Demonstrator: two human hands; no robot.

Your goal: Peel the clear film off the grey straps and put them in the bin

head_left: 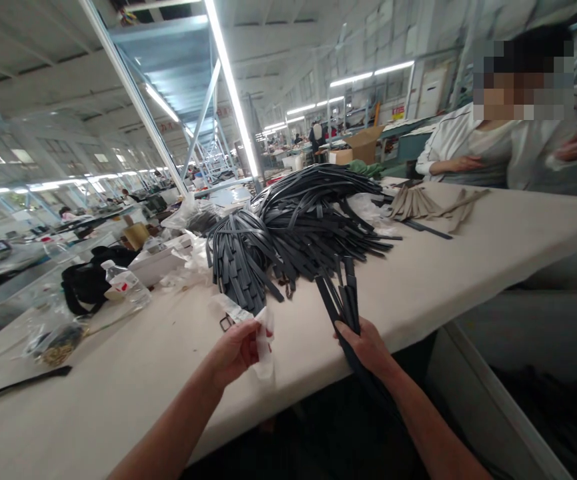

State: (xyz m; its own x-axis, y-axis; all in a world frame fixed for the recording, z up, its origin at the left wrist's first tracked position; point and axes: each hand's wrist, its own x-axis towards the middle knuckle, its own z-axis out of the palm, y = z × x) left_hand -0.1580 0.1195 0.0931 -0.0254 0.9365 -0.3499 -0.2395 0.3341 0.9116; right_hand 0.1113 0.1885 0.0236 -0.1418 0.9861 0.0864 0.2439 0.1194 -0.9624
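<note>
My left hand (238, 350) pinches a thin, whitish translucent strip (265, 357), perhaps plastic or paper, that hangs down over the table. Wrapped in my right hand (368, 347) is a bundle of black straps (349, 303); their ends point up and away, and their lengths drop past the table's front edge. Just beyond both hands lies a large heap of black straps (303, 227). A small dark rectangular buckle (225, 323) rests on the table beside my left hand.
The cloth-covered table (158, 373) carries a plastic bottle (127, 283), a black bag (91, 277), a bag of small metal parts (58, 347) and a black strap (18, 388) at left. Beige straps (418, 202) lie at right, near a person (493, 150) across the table.
</note>
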